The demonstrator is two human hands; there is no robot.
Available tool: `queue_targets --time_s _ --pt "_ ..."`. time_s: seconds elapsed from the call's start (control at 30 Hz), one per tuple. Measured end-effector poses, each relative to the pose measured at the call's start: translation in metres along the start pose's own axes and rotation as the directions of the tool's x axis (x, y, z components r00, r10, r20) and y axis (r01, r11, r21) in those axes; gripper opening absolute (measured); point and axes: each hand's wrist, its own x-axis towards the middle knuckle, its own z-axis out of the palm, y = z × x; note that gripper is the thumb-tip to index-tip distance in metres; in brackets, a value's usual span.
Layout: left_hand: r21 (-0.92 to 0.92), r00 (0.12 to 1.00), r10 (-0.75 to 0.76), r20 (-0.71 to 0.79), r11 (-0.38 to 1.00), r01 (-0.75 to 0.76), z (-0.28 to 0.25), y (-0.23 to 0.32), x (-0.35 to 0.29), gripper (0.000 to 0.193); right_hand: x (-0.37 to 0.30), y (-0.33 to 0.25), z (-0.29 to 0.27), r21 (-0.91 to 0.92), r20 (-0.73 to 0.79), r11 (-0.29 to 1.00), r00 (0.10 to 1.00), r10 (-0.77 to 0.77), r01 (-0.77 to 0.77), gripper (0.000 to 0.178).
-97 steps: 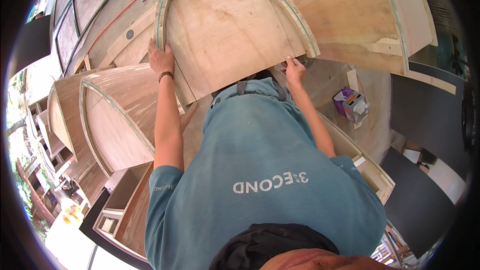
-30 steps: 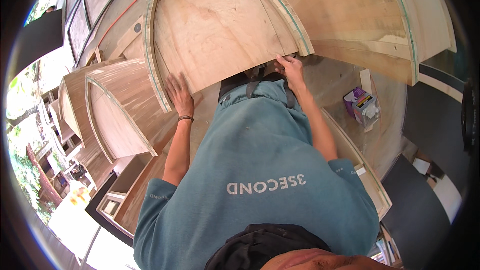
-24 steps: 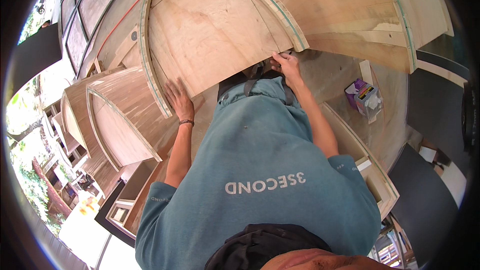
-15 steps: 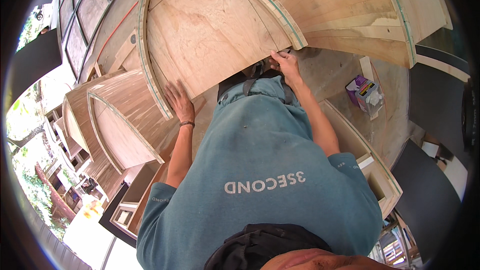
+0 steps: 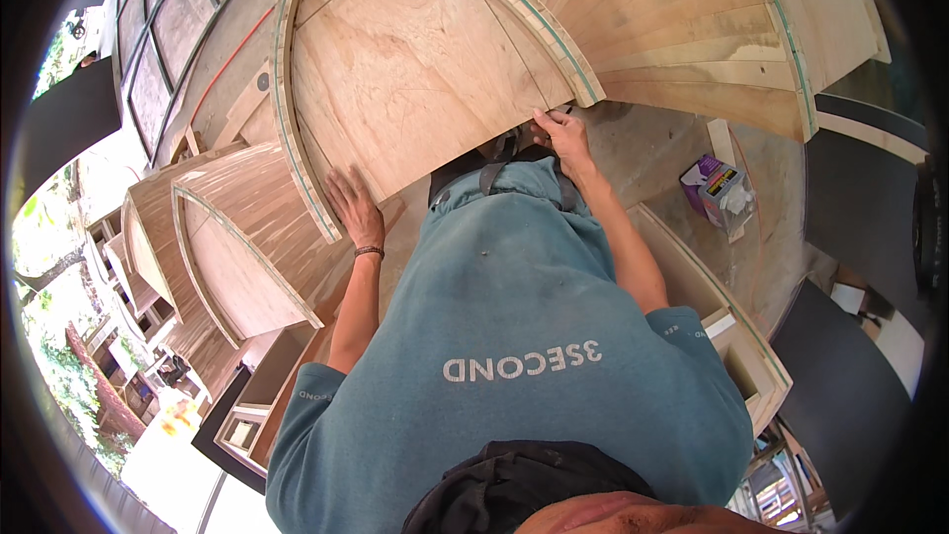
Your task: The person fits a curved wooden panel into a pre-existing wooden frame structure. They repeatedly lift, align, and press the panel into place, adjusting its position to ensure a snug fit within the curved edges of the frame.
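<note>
A pale plywood panel (image 5: pixel 415 69) lies in front of me inside a curved wooden frame (image 5: pixel 284 89) with a greenish line along its rim. My left hand (image 5: pixel 354 210) rests flat, fingers stretched, at the panel's near left corner beside the frame's end. At the near right part of the panel's straight edge, my right hand (image 5: pixel 565 141) is closed, thumb and fingers pinching that edge. Its fingertips under the panel are partly hidden.
Slatted curved woodwork (image 5: pixel 682 30) stands at the far right, with similar arched pieces (image 5: pixel 237 272) at the left. A purple-and-grey box (image 5: pixel 717 188) sits on the floor to the right. A wooden compartment unit (image 5: pixel 732 336) is by my right elbow. Beyond the frame, a red hose (image 5: pixel 229 61) crosses the floor.
My left hand has slipped slightly nearer along the panel's corner. The right hand stays at the edge, a touch lower. The view has shifted a little.
</note>
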Motion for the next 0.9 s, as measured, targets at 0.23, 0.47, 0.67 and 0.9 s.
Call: queue_targets --time_s 0.23,0.47,0.67,0.9 --pt "-0.022 1.000 -0.008 0.007 1.000 0.008 -0.0002 0.0006 -0.0002 0.087 0.0001 0.0002 0.0021 0.030 -0.015 1.000 1.000 0.003 -0.002 0.025" --pt "-0.055 1.000 -0.019 0.007 0.998 0.019 0.0001 -0.0006 -0.0017 0.087 -0.0041 -0.0023 0.0065 0.063 -0.029 0.998 0.999 0.019 -0.018 0.024" --pt "0.007 1.000 -0.019 -0.007 1.000 0.019 0.0009 -0.0001 -0.0005 0.086 -0.0031 0.0000 0.0090 0.027 -0.061 1.000 0.998 -0.004 0.005 0.025" --pt "0.013 0.999 -0.029 -0.040 0.999 0.029 0.0050 -0.0012 -0.0015 0.087 -0.0035 0.0015 0.0099 0.008 -0.058 1.000 0.998 -0.021 0.021 0.025"
